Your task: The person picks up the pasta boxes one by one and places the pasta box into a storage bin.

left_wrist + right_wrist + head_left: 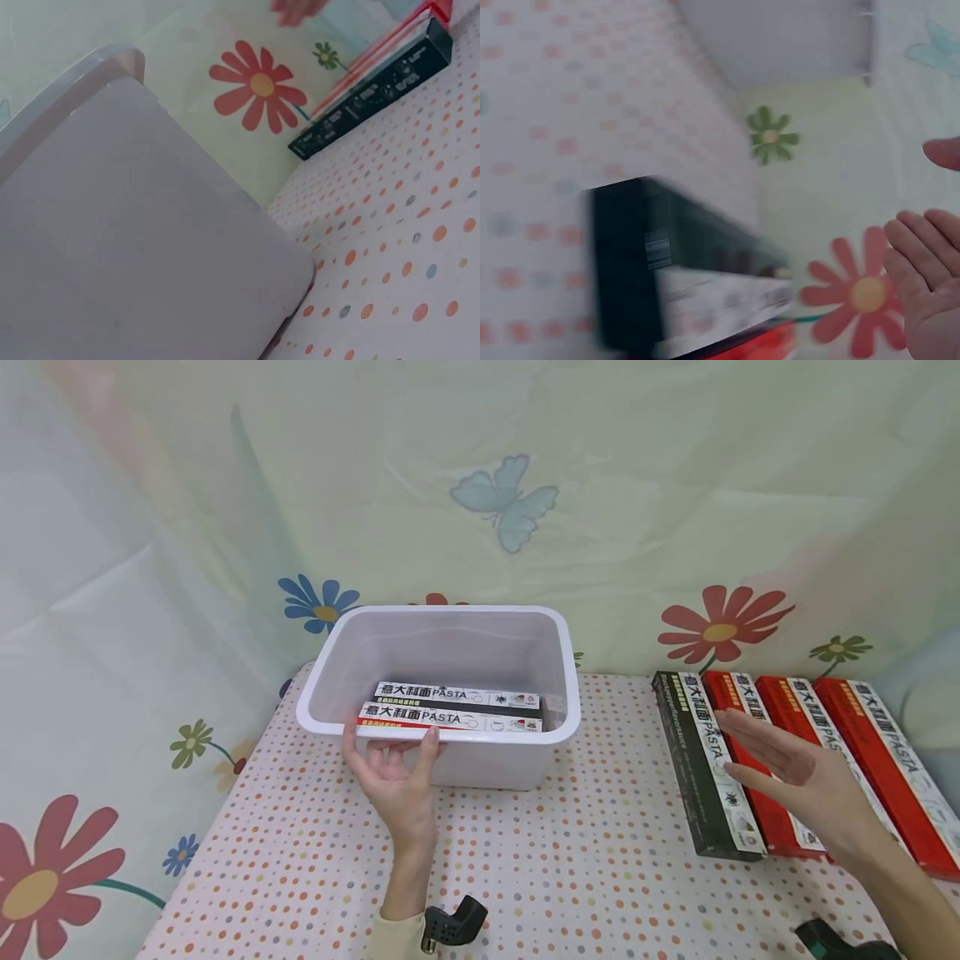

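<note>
A white plastic tub (487, 767) stands on the table, its front wall towards me. My left hand (397, 777) holds its front rim, palm up, with fingers curled beneath the rim and the thumb upright against it. Inside the tub lie two pasta boxes: one with a red edge (450, 718) in front and one with a black edge (457, 697) behind. My right hand (810, 777) hovers over the pasta boxes at the right, fingers extended, holding nothing. Nearest its fingertips are a black pasta box (693, 777) and the red pasta box (783, 831) beside it.
Two more red pasta boxes (862, 735) complete the row at the right. The tabletop cloth (600, 877) is dotted. A flowered curtain (637, 485) hangs right behind the tub and the row, and another side of it rises at the left.
</note>
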`<move>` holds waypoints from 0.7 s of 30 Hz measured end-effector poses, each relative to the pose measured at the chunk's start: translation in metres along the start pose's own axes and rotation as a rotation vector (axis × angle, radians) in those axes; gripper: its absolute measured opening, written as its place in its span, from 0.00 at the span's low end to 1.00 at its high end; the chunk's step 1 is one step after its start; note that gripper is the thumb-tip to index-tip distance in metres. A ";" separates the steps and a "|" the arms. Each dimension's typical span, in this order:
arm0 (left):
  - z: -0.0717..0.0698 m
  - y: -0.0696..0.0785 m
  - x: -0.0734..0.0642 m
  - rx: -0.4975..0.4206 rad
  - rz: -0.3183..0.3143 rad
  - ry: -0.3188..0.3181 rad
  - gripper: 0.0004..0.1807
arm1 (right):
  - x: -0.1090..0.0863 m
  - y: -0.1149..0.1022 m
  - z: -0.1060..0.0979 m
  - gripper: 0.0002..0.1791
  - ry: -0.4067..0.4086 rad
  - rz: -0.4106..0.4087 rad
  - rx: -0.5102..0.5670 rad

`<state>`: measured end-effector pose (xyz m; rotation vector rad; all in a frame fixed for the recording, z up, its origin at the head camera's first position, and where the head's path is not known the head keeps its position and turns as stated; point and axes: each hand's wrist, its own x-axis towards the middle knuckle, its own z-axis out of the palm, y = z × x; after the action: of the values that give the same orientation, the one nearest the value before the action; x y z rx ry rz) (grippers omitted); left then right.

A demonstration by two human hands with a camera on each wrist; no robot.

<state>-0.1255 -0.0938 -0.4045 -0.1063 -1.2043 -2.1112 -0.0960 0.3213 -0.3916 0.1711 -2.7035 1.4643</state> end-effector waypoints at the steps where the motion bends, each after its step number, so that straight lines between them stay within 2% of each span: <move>1: 0.000 0.000 0.000 -0.003 -0.003 0.003 0.57 | -0.007 0.007 0.002 0.38 0.012 0.027 0.005; 5: 0.001 0.001 0.001 -0.012 -0.015 0.011 0.56 | -0.030 0.030 0.012 0.39 0.048 0.171 0.028; 9: 0.000 0.001 0.000 -0.007 -0.019 0.004 0.56 | -0.044 0.044 0.024 0.41 0.084 0.286 0.049; 16: 0.000 0.001 0.000 -0.005 -0.021 -0.001 0.56 | -0.047 0.045 0.042 0.45 0.131 0.453 0.070; 21: 0.001 0.001 0.000 -0.013 -0.022 0.004 0.56 | -0.044 0.038 0.045 0.46 0.179 0.515 0.116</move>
<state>-0.1255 -0.0937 -0.4032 -0.0957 -1.1947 -2.1373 -0.0576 0.3071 -0.4527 -0.6666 -2.6291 1.6507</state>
